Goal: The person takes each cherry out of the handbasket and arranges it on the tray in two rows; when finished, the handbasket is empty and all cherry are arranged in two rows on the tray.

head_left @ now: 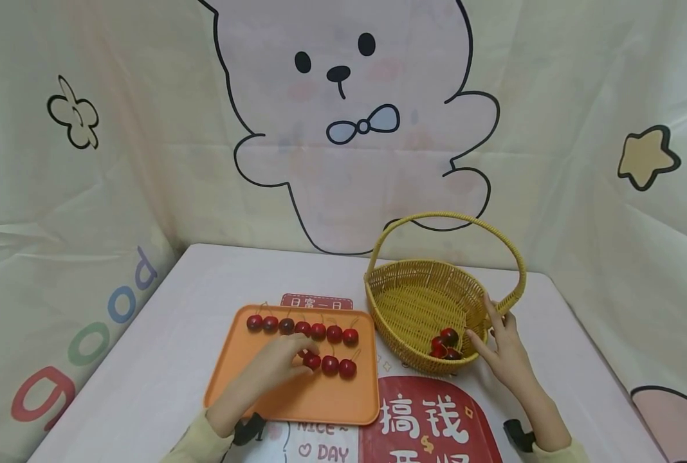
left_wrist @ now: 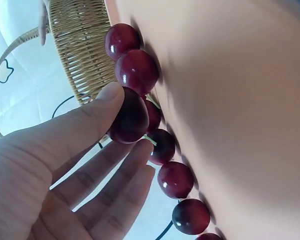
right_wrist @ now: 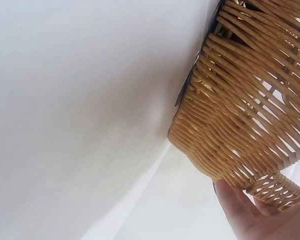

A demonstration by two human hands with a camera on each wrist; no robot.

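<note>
In the head view my left hand is over the orange tray. Its thumb and fingers pinch a dark red cherry, seen close up in the left wrist view. Three cherries stand in a short row at the fingertips. Behind them a longer row of several cherries with thin stems runs along the tray's far side. My right hand grips the rim of a yellow woven basket near the handle's right base. A few cherries lie inside the basket.
The basket's tall arched handle rises at the back right. Under the tray and basket lies a printed mat with red and white lettering on the white table. Patterned cloth walls enclose the back and sides.
</note>
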